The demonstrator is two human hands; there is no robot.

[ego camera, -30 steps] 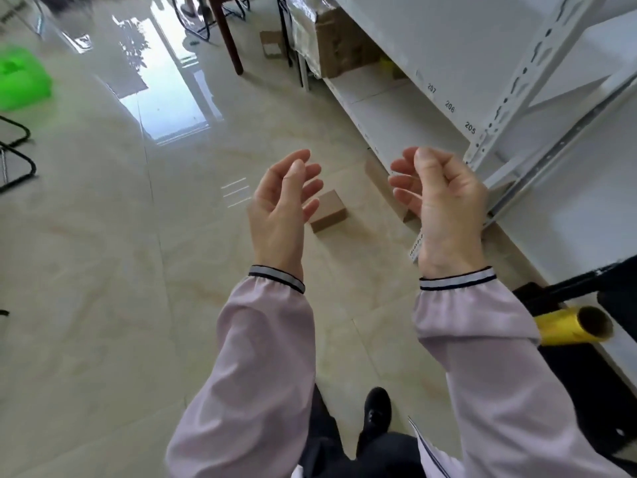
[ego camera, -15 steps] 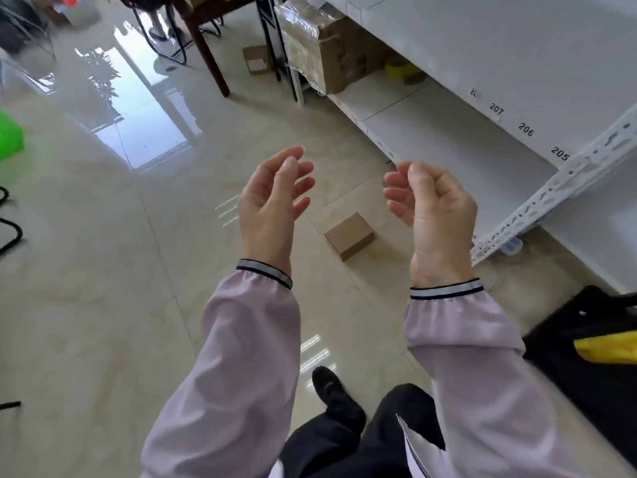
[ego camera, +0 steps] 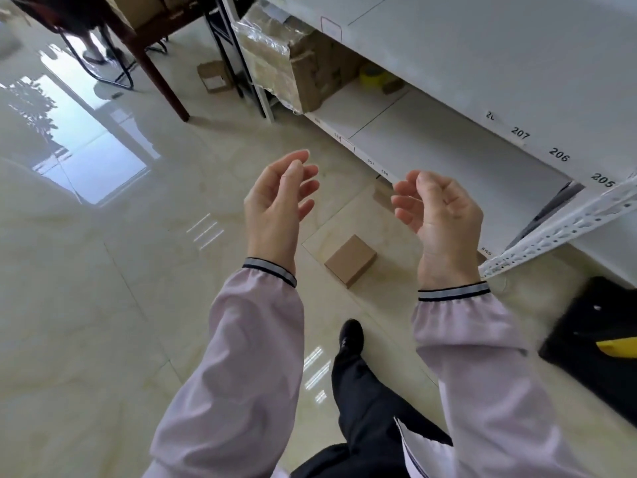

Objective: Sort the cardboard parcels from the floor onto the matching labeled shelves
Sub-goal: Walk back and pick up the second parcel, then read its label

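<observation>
Stockroom — numbered shelving (ego camera: pixel 517 98), cardboard parcels (ego camera: pixel 350 260).

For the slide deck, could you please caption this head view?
Both hands, left and right, empty above a small cardboard parcel on the floor beside numbered shelves.

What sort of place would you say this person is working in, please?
Probably a small parcel stockroom: white metal shelving with numbered labels, a taped carton on the lower shelf, and a small cardboard parcel on the tiled floor.

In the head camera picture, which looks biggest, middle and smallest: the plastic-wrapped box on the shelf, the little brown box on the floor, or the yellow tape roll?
1. Plastic-wrapped box, largest though farther away.
2. Little brown box on the floor.
3. Yellow tape roll, smallest, but farther back, so that ranking is less sure.
</observation>
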